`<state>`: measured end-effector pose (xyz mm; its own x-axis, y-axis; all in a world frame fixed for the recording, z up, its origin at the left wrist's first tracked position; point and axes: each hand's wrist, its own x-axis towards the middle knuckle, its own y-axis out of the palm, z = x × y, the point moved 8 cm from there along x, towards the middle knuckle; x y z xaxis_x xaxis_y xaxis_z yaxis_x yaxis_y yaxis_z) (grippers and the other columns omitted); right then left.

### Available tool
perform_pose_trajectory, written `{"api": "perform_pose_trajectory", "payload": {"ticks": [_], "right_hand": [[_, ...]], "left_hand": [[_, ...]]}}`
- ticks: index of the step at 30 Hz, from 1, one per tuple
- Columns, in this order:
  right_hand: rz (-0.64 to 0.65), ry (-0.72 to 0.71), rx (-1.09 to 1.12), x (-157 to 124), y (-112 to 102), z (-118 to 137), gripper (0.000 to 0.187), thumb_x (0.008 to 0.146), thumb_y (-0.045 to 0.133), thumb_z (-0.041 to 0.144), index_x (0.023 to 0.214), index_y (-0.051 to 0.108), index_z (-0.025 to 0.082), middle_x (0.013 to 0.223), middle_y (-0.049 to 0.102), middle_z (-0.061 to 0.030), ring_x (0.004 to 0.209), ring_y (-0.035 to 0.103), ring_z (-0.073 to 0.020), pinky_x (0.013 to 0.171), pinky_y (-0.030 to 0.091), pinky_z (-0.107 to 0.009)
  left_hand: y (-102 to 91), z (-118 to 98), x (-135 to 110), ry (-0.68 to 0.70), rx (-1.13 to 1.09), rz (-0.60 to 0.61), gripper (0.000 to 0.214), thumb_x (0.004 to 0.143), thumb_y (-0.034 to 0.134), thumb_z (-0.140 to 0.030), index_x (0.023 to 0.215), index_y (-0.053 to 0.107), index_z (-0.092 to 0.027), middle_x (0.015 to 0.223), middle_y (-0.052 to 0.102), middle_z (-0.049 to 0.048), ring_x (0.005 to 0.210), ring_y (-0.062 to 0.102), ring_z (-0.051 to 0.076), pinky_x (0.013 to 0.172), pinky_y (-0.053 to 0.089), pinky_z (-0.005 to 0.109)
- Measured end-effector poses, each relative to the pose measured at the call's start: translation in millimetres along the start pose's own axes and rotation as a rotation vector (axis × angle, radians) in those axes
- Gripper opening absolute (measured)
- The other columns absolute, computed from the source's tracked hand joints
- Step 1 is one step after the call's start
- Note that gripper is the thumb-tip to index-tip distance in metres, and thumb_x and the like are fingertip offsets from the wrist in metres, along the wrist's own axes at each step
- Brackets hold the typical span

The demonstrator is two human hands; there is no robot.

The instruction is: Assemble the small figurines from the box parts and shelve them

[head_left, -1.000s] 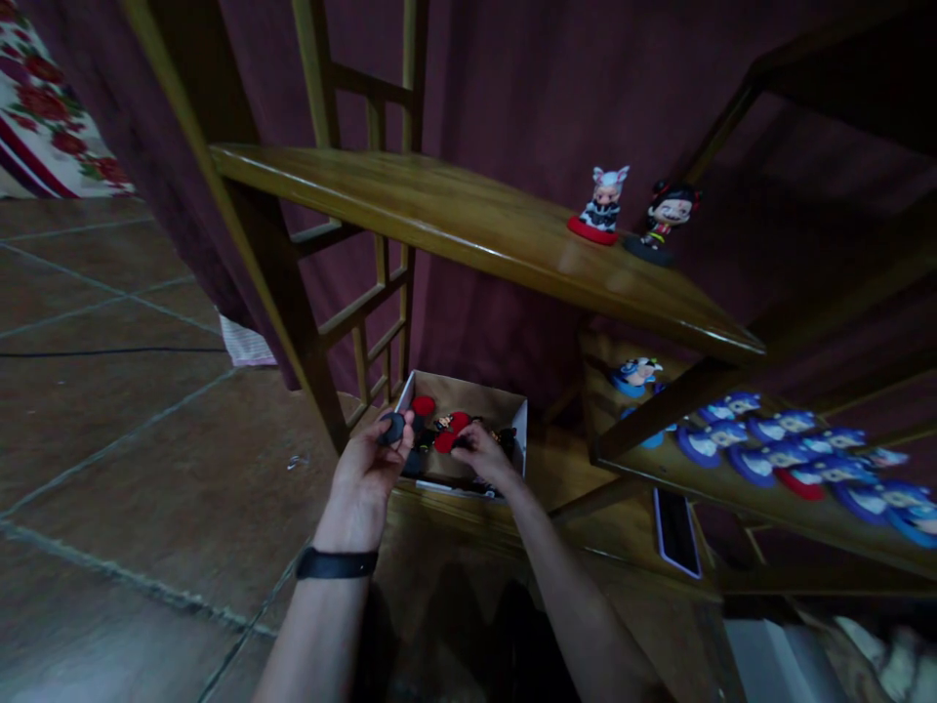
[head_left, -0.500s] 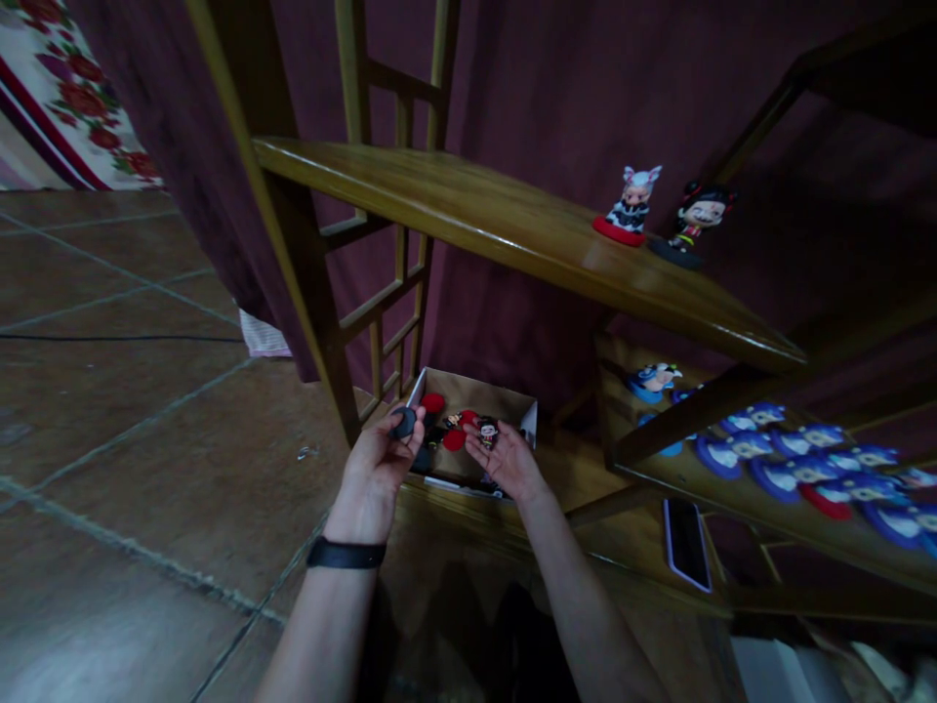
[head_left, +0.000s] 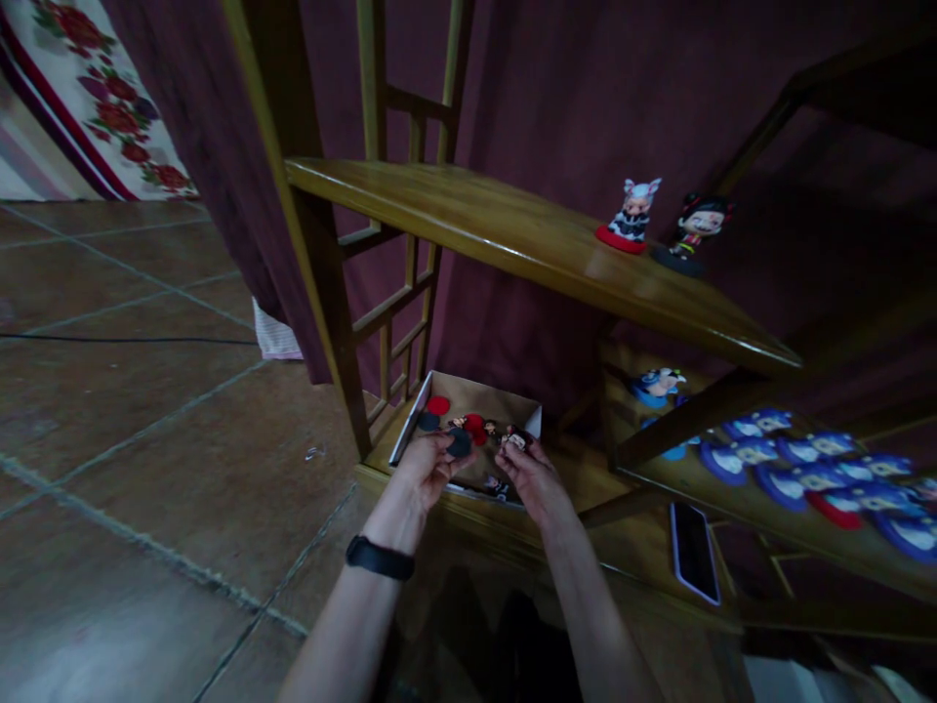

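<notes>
both hands over the open box on the low shelf, one small piece in each.

left hand (head_left: pixel 430 467) is pinched closed on a dark round base (head_left: pixel 460 444), thumb against fingertips. right hand (head_left: pixel 540 475) is curled closed round a small figurine (head_left: pixel 514 438), its head showing past the fingertips; which way its long axis runs is too small to tell. the figurine lies just right of the base, about level with it, near but apart, each piece in the hand on its own side. both sit above the near part of the cardboard box (head_left: pixel 407 434), which holds a red disc (head_left: pixel 438 405), a dark disc (head_left: pixel 428 422) and more small figures. far right, on the upper shelf (head_left: pixel 475 220), two figurines (head_left: pixel 635 210) stand upright on round bases. blue-based figures (head_left: pixel 768 451) fill the lower right shelf. a phone (head_left: pixel 694 553) lies flat right of the right hand. there is a black wristband (head_left: pixel 379 558) on the left wrist.
</notes>
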<state>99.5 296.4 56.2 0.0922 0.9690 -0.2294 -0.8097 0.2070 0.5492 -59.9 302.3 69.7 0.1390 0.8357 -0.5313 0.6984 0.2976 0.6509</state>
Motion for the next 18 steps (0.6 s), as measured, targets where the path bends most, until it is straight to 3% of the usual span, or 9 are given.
{"api": "perform_pose_trajectory", "payload": {"ticks": [4,8,11,18], "right_hand": [[0.016,-0.038,0.023,-8,9,11,0.028,0.060,0.074,0.018,0.085,0.063,0.023,0.091,0.066,0.0033,0.079,0.062,-0.0112,0.081,0.051,-0.033],[0.036,-0.102,-0.078,-10,17,18,0.031,0.062,0.073,0.023,0.091,0.062,0.023,0.093,0.065,0.0019,0.080,0.061,-0.0122,0.075,0.052,-0.029],[-0.011,-0.188,-0.199,-9,12,24,0.035,0.063,0.072,0.027,0.095,0.061,0.023,0.091,0.065,0.0015,0.078,0.060,-0.0121,0.071,0.051,-0.026],[-0.046,-0.281,-0.407,-6,4,31,0.042,0.063,0.070,0.029,0.102,0.057,0.022,0.089,0.065,0.0001,0.081,0.061,-0.0151,0.080,0.050,-0.033]], "left_hand": [[6.3,8,-2,0.033,0.011,0.014,0.018,0.076,0.044,0.004,0.079,0.056,-0.009,0.073,0.066,0.0082,0.068,0.066,0.016,0.073,0.056,0.042],[16.0,19,-4,0.029,0.041,0.066,0.011,0.077,0.052,-0.001,0.080,0.060,-0.007,0.074,0.068,0.0116,0.068,0.066,0.019,0.070,0.057,0.040],[24.1,26,-5,0.019,0.046,0.104,0.006,0.076,0.057,-0.005,0.078,0.062,-0.006,0.075,0.069,0.0133,0.067,0.067,0.020,0.067,0.057,0.038],[29.6,33,-4,0.052,0.002,0.090,0.005,0.075,0.058,-0.007,0.073,0.063,-0.008,0.075,0.069,0.0118,0.069,0.066,0.020,0.072,0.055,0.039]]}}
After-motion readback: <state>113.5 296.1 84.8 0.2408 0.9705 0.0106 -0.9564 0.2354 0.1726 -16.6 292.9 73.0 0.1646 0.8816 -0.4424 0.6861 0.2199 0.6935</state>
